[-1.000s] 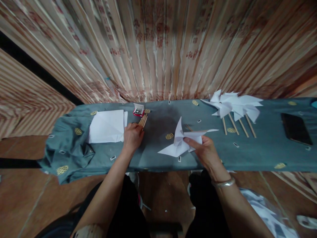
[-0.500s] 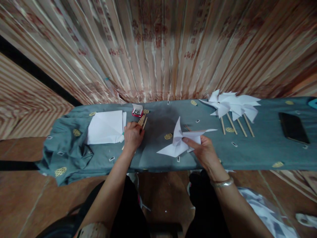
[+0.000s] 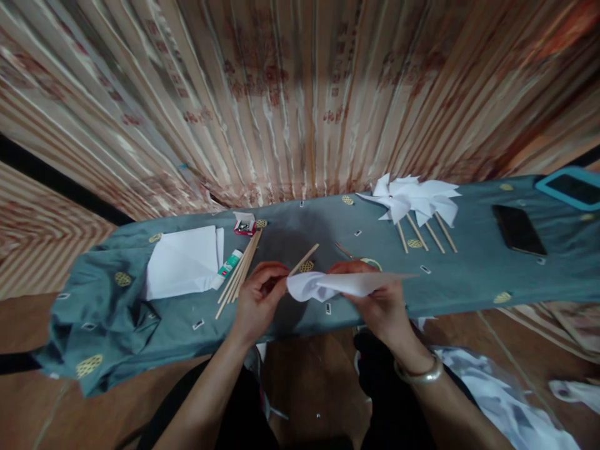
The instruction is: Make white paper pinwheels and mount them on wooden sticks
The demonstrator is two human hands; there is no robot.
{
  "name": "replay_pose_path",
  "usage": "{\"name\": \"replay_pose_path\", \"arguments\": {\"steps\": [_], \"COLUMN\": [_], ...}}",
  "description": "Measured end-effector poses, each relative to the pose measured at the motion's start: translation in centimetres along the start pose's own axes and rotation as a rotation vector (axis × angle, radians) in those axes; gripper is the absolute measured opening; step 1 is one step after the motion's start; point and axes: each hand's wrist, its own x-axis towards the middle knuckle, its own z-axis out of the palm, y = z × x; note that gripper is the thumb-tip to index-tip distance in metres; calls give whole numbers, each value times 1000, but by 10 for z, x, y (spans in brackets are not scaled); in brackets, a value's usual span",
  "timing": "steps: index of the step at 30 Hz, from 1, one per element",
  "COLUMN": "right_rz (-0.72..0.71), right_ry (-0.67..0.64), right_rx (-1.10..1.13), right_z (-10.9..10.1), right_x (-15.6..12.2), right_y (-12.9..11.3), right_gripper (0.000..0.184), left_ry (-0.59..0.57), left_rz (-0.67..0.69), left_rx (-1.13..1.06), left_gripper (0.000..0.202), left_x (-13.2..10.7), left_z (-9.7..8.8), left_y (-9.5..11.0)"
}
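My right hand (image 3: 382, 306) grips a white paper pinwheel (image 3: 312, 286), seen nearly edge-on above the front of the cloth-covered table. My left hand (image 3: 257, 303) is closed, holding a wooden stick (image 3: 305, 257) whose far end points up and right behind the paper. Fingertips of the left hand are close to the pinwheel's left edge; whether they touch it I cannot tell. Loose wooden sticks (image 3: 241, 265) lie left of that hand, beside a green and white glue stick (image 3: 228, 269). A small red box (image 3: 244, 225) with shiny metal pieces stands open behind them.
White paper sheets (image 3: 180, 262) are stacked at left. Several pinwheels on sticks (image 3: 417, 203) lie at the back right, near a black phone (image 3: 519, 229) and a blue-framed device (image 3: 574, 189). A thin pointed tool (image 3: 344, 250) lies behind my right hand. A bag of white paper (image 3: 506, 394) is on the floor.
My left hand has taken a wooden stick from the bundle and moved right to the pinwheel. My right hand has turned the pinwheel edge-on. The view has shifted slightly right.
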Motion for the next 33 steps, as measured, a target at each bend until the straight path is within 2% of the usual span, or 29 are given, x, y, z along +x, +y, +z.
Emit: {"name": "replay_pose_path", "arguments": {"steps": [4,7,17,24,33], "right_rz": [-248,-325,-394,-435,-390], "right_ry": [5,45,48,34,32], "right_rx": [-200,-260,-417,-430,-384], "right_z": [0,-2,-11,-12,-9], "right_x": [-7,-7,-7,-5,-4], "right_y": [-6,-7,-9,-8,-11], "right_gripper": [20,26,27,24,15], "left_ry": [-77,-111,-112,-122,-147], "left_rz": [-63,-76,-52,-15,-9], "left_rx": [-67,-51,-61,-81,-93], "left_gripper": [13,14,9,8,9], "left_x": [-7,-10,-15,-16,-18], "left_z": [4,5,7,5,4], "left_y": [13,15,23,18,12]}}
